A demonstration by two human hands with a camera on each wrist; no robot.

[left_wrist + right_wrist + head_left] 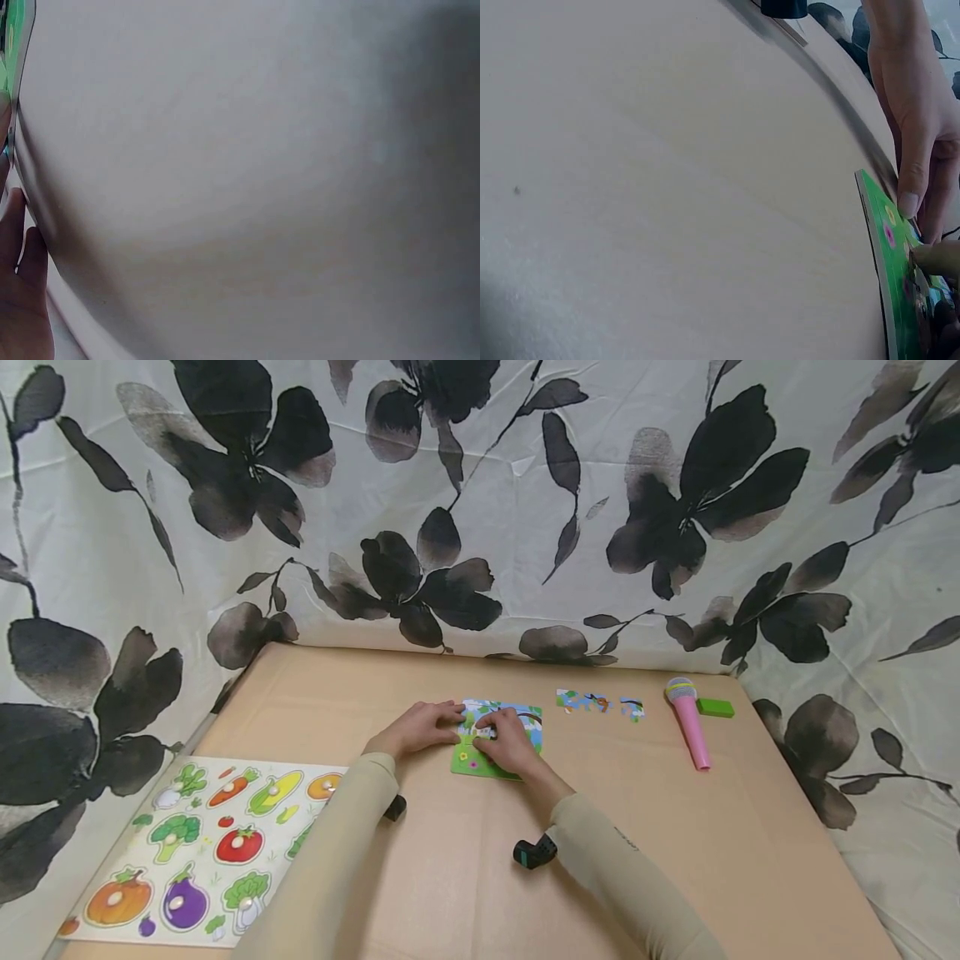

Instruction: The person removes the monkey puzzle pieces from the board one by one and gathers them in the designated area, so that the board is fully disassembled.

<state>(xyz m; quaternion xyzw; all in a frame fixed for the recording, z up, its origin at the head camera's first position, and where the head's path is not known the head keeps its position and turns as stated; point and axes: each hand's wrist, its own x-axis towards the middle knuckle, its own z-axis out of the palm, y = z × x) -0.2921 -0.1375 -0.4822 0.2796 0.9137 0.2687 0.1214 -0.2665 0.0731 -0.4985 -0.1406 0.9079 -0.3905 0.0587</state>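
A small jigsaw puzzle [471, 763] with a green lower part and blue sky lies between both hands. My left hand [417, 727] rests at its left edge, fingers fairly straight; in the right wrist view its thumb touches the green surface [885, 225]. My right hand [512, 748] is over the middle of the puzzle, thumb and fingers curled around a small light puzzle piece [486, 732], mostly hidden by the fingers. To the right lie a joined strip of puzzle pieces [582, 701] and a separate small cluster [632, 709]. The left wrist view shows only part of the left hand [22, 300].
A pink toy microphone [687, 727] lies at the right, beside a green block [716, 707]. At the front left is a large vegetable board [202, 789], partly covered by my left sleeve. A floral cloth [525, 527] hangs behind the table [450, 860].
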